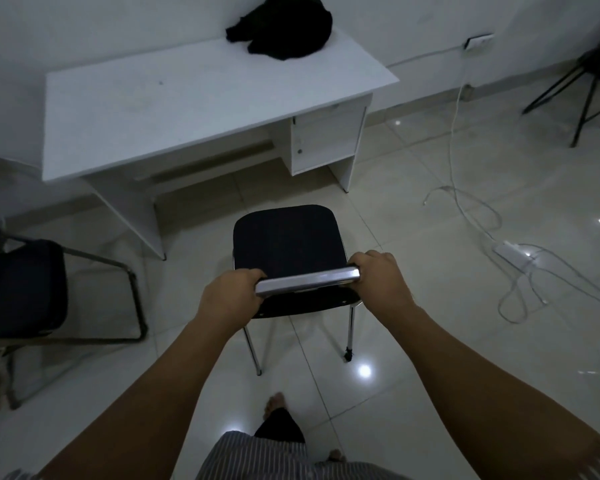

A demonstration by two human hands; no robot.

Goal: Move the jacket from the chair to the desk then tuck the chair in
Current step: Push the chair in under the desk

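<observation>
Wall socket taken as landmark, on the white wall. White cable drops from it to the tiled floor. Power strip lies well below the socket amid cable loops. Black folding stand right of socket. Second dark chair far left, below.

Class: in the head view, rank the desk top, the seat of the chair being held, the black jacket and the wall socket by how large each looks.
1. Desk top, clearly largest.
2. Chair seat.
3. Jacket, somewhat smaller, but farther away and cut off by the frame edge, so unsure.
4. Wall socket, smallest.
</observation>
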